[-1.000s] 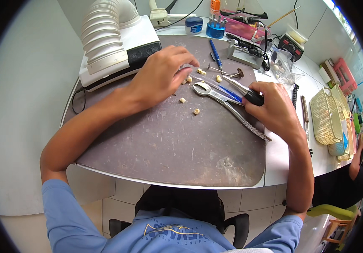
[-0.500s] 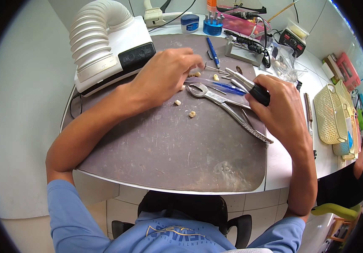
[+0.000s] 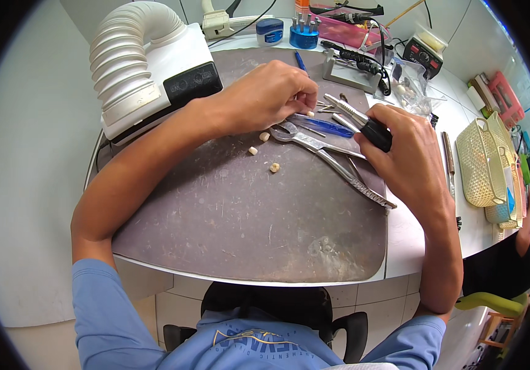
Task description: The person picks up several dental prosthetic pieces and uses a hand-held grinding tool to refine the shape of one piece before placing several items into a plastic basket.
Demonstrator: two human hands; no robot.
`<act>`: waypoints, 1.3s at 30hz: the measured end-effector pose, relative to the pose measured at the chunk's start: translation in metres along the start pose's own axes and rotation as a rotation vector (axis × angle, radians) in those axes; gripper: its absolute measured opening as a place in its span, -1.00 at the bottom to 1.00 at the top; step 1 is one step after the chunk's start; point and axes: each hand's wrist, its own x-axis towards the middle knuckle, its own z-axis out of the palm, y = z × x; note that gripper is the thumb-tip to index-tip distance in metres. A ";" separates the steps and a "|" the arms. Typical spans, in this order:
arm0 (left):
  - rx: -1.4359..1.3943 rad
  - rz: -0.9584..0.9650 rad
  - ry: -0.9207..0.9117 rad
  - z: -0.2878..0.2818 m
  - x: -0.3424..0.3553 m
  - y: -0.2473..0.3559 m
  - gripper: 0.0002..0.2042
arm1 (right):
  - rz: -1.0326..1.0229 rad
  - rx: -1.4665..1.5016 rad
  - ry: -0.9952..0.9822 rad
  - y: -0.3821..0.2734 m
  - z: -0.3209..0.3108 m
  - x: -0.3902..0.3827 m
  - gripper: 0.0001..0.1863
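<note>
My right hand [image 3: 403, 132] is wrapped round a rotary handpiece [image 3: 376, 132] with a black grip and a silver front, its nose aimed up and left. My left hand [image 3: 271, 95] is over the far middle of the mat, fingertips pressed together among thin metal burs [image 3: 326, 106]; whatever they pinch is hidden. Under and beside it lie a blue translucent pen-like tool [image 3: 330, 127] and metal plaster nippers [image 3: 323, 150], jaws toward my left hand. Small tooth-shaped crowns rest nearby: one crown [image 3: 252, 150], another crown [image 3: 264, 137], and a yellowish crown [image 3: 275, 167].
A white suction unit [image 3: 175, 49] with a ribbed hose stands at the left. Behind are a blue bur stand [image 3: 304, 37], a grey handpiece rest [image 3: 351, 73] and a control box [image 3: 423, 57]. Woven baskets [image 3: 477, 163] stand right. Another person's arm [image 3: 527, 225] shows at the far right.
My left hand has moved right toward the handpiece's tip, and its fingers have drawn together near the burs. My right hand keeps hold of the handpiece, nearly still.
</note>
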 end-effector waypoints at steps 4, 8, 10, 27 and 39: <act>-0.320 -0.179 0.153 0.003 -0.013 0.008 -0.86 | -0.011 0.018 0.028 -0.001 0.001 0.000 -0.81; -0.823 -0.412 0.210 -0.008 -0.038 0.037 -0.83 | -0.033 0.040 0.071 -0.001 0.001 0.001 -0.81; -0.898 -0.398 0.193 -0.011 -0.050 0.049 -0.82 | -0.013 0.037 0.069 -0.003 0.000 -0.001 -0.81; -1.316 -0.453 0.211 -0.002 -0.084 0.057 -0.75 | 0.075 -0.010 -0.024 -0.008 0.008 0.003 -0.81; -1.382 -0.434 0.264 0.001 -0.085 0.060 -0.82 | 0.081 0.013 -0.042 -0.010 0.009 0.004 -0.80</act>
